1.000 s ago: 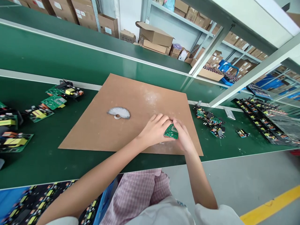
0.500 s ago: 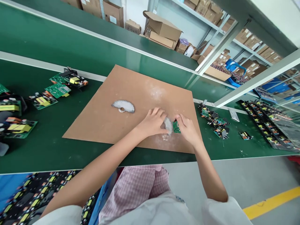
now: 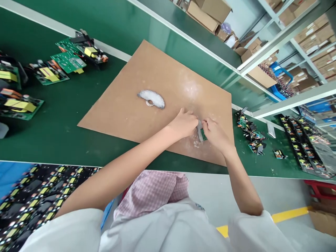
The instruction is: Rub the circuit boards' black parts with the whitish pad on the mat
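My left hand (image 3: pixel 186 123) is closed at the top of a grey-white curved piece (image 3: pixel 199 131), which seems pinched between its fingertips. My right hand (image 3: pixel 215 135) is closed on a small green circuit board (image 3: pixel 203 135), mostly hidden by the fingers. Board and curved piece meet or nearly meet between my hands; whether they touch I cannot tell. Below both hands lies a brown cardboard sheet (image 3: pixel 126 113) with white powdery smears. Left of my left hand, a second curved piece (image 3: pixel 154 98), white-coated with a ring at its edge, lies flat on the cardboard.
Green circuit boards with yellow parts (image 3: pixel 51 72) lie on the green bench (image 3: pixel 86 147) at left. Smaller boards (image 3: pixel 250 131) are heaped at right, near black trays (image 3: pixel 299 143) of boards. A metal post (image 3: pixel 278 40) and ledge rise behind. More filled trays (image 3: pixel 39 199) sit below the bench.
My left hand has closed at the curved piece, which now shows more edge-on. The right hand has brought the circuit board in to it. The camera view has shifted and tilted.
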`<state>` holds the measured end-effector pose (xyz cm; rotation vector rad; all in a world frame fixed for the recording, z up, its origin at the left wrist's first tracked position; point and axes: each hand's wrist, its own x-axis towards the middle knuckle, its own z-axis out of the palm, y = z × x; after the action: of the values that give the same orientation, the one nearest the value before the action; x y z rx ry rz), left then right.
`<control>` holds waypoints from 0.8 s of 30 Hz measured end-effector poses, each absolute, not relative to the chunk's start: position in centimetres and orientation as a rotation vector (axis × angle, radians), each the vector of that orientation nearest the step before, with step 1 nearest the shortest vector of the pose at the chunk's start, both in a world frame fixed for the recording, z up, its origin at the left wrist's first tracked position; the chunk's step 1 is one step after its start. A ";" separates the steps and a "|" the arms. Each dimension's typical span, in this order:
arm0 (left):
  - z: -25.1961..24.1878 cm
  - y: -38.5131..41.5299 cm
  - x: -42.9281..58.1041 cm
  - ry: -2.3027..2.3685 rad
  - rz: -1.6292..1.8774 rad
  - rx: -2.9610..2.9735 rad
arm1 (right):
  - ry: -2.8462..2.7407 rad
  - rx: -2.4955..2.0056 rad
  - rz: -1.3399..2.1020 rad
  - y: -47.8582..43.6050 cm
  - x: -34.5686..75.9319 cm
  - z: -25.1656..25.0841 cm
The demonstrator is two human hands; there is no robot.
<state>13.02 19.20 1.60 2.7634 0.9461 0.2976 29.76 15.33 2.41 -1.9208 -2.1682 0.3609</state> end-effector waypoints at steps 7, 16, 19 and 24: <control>1.9 19.1 13.1 0.963 0.253 2.764 | -2.161 -2.023 0.266 15.2 29.0 2.4; 2.0 18.9 13.0 0.973 0.287 2.729 | -2.179 -1.974 0.637 14.9 29.2 4.5; 2.2 18.8 12.9 0.980 0.274 2.727 | -2.143 -1.918 0.821 15.1 30.4 5.3; 2.2 18.8 13.0 0.979 0.288 2.726 | -2.081 -1.887 0.872 14.5 31.2 5.6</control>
<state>12.99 18.76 2.24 2.7265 0.9794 0.2885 31.17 14.51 5.64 -1.8874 -2.0805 0.8718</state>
